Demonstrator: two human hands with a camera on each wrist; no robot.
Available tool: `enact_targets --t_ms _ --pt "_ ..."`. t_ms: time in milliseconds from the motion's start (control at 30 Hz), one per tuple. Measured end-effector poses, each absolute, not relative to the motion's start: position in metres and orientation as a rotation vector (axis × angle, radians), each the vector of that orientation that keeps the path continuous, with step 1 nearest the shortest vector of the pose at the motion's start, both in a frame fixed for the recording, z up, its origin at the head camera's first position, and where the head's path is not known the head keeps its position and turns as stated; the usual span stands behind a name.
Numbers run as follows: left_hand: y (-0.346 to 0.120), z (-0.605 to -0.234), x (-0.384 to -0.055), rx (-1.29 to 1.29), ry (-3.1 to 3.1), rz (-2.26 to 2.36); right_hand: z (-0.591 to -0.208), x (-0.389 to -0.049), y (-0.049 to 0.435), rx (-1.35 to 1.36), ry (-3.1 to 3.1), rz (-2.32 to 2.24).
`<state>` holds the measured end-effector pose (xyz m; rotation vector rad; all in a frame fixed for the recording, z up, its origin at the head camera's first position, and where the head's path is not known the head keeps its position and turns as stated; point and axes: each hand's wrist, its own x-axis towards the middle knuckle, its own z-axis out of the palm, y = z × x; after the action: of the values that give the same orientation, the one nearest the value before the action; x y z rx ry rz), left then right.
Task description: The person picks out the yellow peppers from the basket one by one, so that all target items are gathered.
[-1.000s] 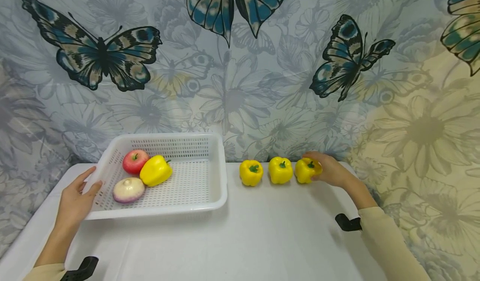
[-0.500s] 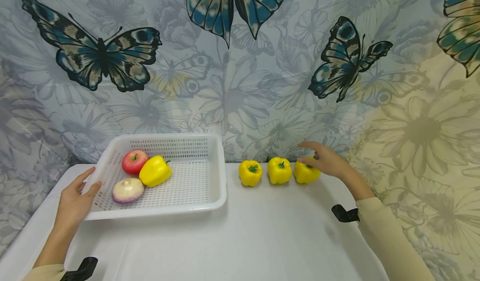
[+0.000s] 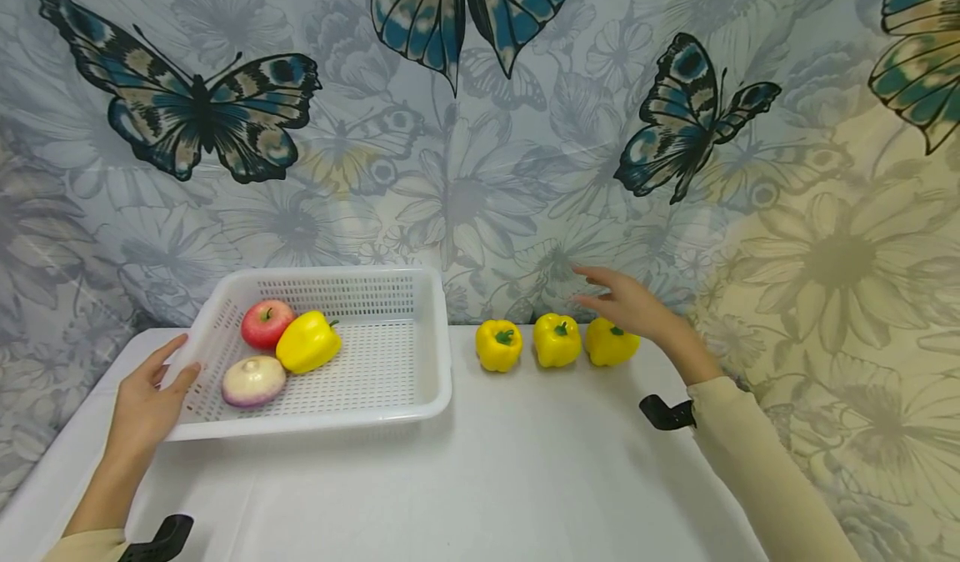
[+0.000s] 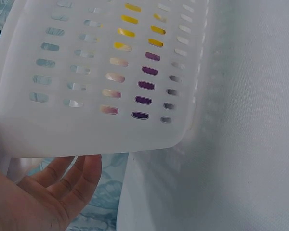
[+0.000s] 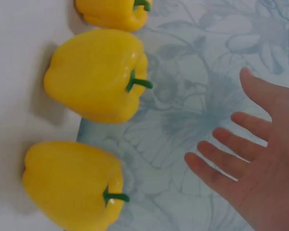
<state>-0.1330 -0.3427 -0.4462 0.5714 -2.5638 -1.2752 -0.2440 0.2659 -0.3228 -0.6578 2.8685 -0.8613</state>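
Observation:
A white plastic basket (image 3: 375,416) holds a red apple (image 3: 267,323), a yellow bell pepper (image 3: 308,343) and a purple-and-white onion (image 3: 253,382). My left hand (image 3: 150,399) grips the basket at its left end, with the thumb at the rim; the left wrist view shows its fingers (image 4: 82,180) bent by the basket's end wall. My right hand (image 3: 626,302) holds nothing, fingers spread, above the right end of a row of yellow peppers. That row has a left pepper (image 3: 498,346), a middle pepper (image 3: 557,340) and a right pepper (image 3: 611,343), all stem up.
A white cloth covers the table (image 3: 480,487), and the pepper row stands near its back edge. Behind rises a wall hanging (image 3: 465,187) printed with flowers and butterflies. A black mount (image 3: 666,413) sits on the right wrist, another black mount (image 3: 161,539) on the left.
My right hand has let go of the right pepper, lifted, and moved left above the row. The peppers stay in place. My left hand keeps its hold on the basket.

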Motion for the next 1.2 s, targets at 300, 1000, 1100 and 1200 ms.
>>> enact_targets --t_ms 300,1000,1100,1200 --pt "-0.369 -0.484 -0.147 0.495 -2.543 -1.267 -0.316 -0.244 0.239 -0.659 2.859 -0.946" --pt "-0.321 -0.419 -0.121 0.58 -2.598 -1.256 -0.306 -0.242 0.178 -0.748 2.85 -1.037" --pt "-0.32 -0.416 -0.119 0.57 -2.6 -1.267 -0.305 -0.242 0.17 -0.756 2.859 -1.028" --pt "-0.319 -0.417 -0.12 0.569 -2.583 -1.282 -0.306 -0.242 0.163 -0.753 2.856 -1.037"
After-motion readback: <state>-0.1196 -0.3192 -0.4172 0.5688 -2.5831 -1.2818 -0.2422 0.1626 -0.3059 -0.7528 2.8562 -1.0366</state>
